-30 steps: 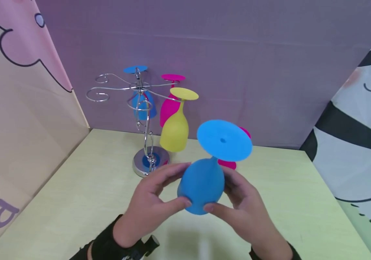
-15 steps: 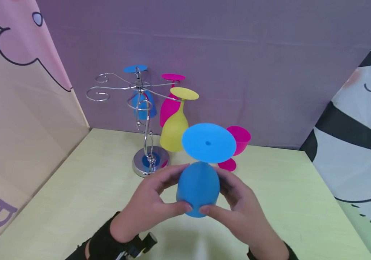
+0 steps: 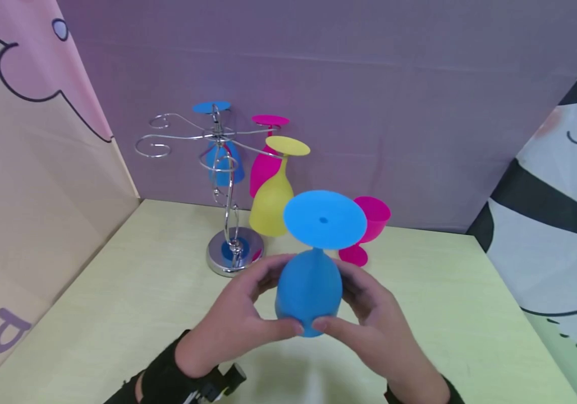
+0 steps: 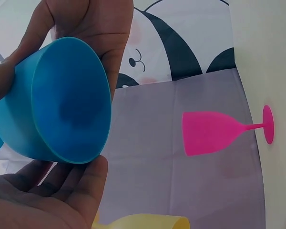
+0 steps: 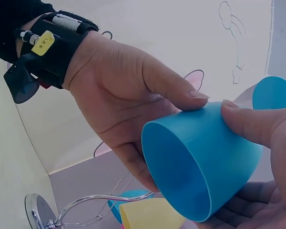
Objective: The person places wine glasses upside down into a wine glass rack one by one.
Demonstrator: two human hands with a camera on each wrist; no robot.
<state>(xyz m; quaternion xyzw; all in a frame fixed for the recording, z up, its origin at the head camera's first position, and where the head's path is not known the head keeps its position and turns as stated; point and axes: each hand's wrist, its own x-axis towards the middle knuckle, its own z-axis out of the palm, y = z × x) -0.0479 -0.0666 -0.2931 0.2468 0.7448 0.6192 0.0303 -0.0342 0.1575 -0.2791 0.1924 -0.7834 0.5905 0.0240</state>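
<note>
Both hands hold a blue goblet [image 3: 308, 292] upside down above the table, its round foot on top. My left hand [image 3: 240, 314] grips the bowl from the left, thumb on the near side and fingers around the far side. From the right, my right hand [image 3: 379, 320] grips the same bowl in a like way, the two thumbs close together. In both wrist views the bowl's open mouth shows, with nothing in it. Behind it a pink goblet [image 3: 373, 216] stands upright on the table, partly hidden by the blue foot.
A chrome stemware rack [image 3: 230, 196] stands at back left on a round base. A yellow goblet [image 3: 273, 202], a pink goblet [image 3: 263, 168] and another blue goblet [image 3: 233, 168] hang upside down from its arms. The pale table [image 3: 445, 314] meets a purple backdrop [image 3: 394, 112].
The held blue goblet has turned from a tilt to the right to nearly upright in the hands, its foot shifting left. More of the standing pink goblet shows. The rack has not changed.
</note>
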